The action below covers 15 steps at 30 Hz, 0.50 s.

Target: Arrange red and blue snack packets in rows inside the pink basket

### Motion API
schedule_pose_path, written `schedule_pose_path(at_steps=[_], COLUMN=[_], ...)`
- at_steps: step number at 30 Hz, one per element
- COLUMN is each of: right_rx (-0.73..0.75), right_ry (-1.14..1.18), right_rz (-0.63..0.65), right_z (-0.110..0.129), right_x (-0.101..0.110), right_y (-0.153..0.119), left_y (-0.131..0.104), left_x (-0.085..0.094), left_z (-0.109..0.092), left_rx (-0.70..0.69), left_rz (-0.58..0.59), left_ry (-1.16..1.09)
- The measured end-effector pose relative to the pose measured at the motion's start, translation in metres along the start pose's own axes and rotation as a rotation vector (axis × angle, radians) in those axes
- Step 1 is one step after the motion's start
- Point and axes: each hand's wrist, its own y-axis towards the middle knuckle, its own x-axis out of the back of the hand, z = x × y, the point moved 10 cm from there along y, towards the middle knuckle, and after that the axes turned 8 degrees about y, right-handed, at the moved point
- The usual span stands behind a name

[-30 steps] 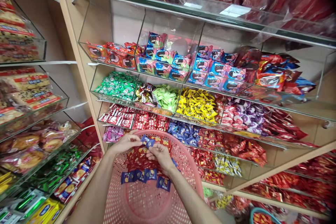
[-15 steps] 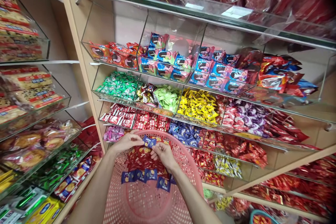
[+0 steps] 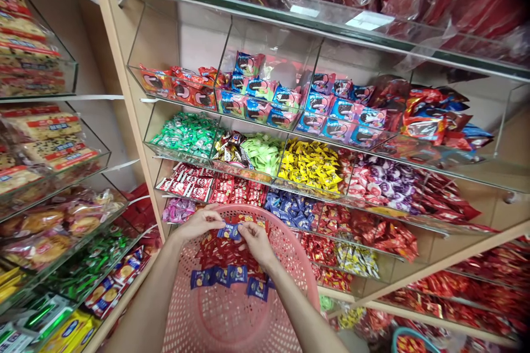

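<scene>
A blue wrapped candy (image 3: 229, 231) is stretched between my two hands, over the pink plastic basket (image 3: 296, 253). My left hand (image 3: 203, 223) pinches its left end, and my right hand (image 3: 255, 238) grips its right end. Inside the basket, red wrapped candies (image 3: 219, 256) lie under and behind my hands. In front of them, several blue wrapped candies (image 3: 237, 274) sit in a rough row, one of them (image 3: 257, 289) a little apart to the right. My right forearm partly covers the row's right end.
Clear-fronted shelf bins rise behind the basket, holding green candies (image 3: 186, 137), yellow candies (image 3: 310, 165), blue candies (image 3: 292, 208) and packaged cookies (image 3: 259, 88). To the left stands another shelf with wrapped cakes (image 3: 49, 242). A blue-rimmed tub (image 3: 399, 333) sits at lower right.
Both hands have shifted slightly left and down with the blue candy, and my right fingers now hold its right end. The candies in the basket stay where they were.
</scene>
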Motion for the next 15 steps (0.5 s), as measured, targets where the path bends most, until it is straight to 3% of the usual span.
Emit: schedule_pose_path(at_steps=[5,15], right_rx=[0.058,0.029], right_ry=[-0.023,0.001], right_rz=[-0.05,-0.06], right_z=[0.0032,0.0037], right_x=[0.0045,0.0061], right_y=[0.0021,0.0006], left_y=[-0.0013,0.0002], left_x=[-0.0004,-0.0009], left_z=[-0.0009,0.0023], left_rx=[0.011,0.01], left_rz=[-0.005,-0.011], left_ry=[-0.035,-0.038])
